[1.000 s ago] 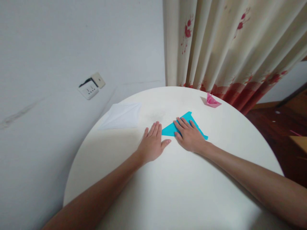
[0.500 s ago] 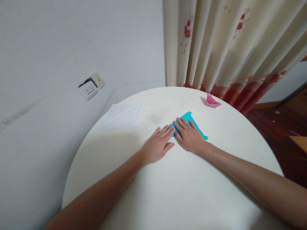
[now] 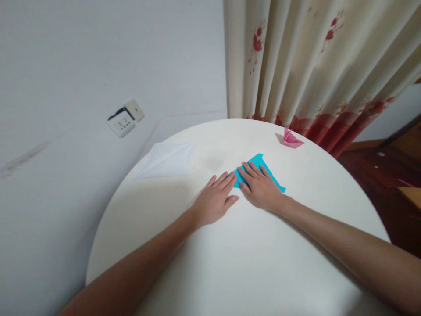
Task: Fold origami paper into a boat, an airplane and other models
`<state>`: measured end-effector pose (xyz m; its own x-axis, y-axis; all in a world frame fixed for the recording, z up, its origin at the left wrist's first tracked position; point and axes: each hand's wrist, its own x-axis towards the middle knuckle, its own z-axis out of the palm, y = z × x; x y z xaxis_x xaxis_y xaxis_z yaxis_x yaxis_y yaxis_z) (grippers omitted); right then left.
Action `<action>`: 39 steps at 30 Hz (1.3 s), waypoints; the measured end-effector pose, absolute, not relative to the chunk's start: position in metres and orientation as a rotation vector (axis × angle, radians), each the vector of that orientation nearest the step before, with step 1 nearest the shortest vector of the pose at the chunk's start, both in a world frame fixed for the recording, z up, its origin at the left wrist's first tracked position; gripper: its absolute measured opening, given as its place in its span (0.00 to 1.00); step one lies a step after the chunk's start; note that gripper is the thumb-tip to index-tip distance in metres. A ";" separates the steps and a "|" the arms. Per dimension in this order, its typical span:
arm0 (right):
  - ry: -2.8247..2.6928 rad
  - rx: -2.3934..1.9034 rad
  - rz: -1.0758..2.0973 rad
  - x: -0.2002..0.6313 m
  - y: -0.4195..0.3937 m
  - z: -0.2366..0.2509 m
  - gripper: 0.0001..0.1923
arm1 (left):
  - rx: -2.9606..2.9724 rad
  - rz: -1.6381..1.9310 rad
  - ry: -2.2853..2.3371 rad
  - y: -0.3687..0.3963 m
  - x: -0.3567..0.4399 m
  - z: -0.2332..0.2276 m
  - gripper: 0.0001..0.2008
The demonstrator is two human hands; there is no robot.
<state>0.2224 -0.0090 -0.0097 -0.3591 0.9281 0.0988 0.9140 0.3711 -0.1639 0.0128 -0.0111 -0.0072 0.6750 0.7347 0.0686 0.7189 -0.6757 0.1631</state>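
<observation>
A blue sheet of folded paper (image 3: pixel 258 160) lies flat on the white round table (image 3: pixel 237 263). My right hand (image 3: pixel 259 186) rests palm down on it, fingers stretched and covering much of its middle. At the paper's left end, my left hand (image 3: pixel 215 199) lies flat with its fingertips on the edge and its thumb held apart. Both hands are open and grip nothing. Part of the paper is hidden under the fingers.
A pink folded paper boat (image 3: pixel 292 139) stands near the table's far right edge. White paper (image 3: pixel 167 160) lies at the far left. Behind are a wall with a socket (image 3: pixel 121 123) and a floral curtain (image 3: pixel 296 66).
My left hand has slid slightly left, showing a bit more of the blue paper's left end. My right hand stays in place on the paper.
</observation>
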 end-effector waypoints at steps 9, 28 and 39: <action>-2.472 -1.623 0.142 0.224 -0.009 -0.009 0.31 | 2.751 0.439 1.197 0.007 0.003 -0.012 0.18; -2.547 -1.485 0.198 0.228 -0.008 -0.006 0.30 | 3.026 0.240 1.144 0.002 0.003 0.003 0.10; -2.565 -1.355 0.253 0.235 -0.010 0.004 0.23 | 3.035 0.181 1.131 0.000 0.002 0.007 0.12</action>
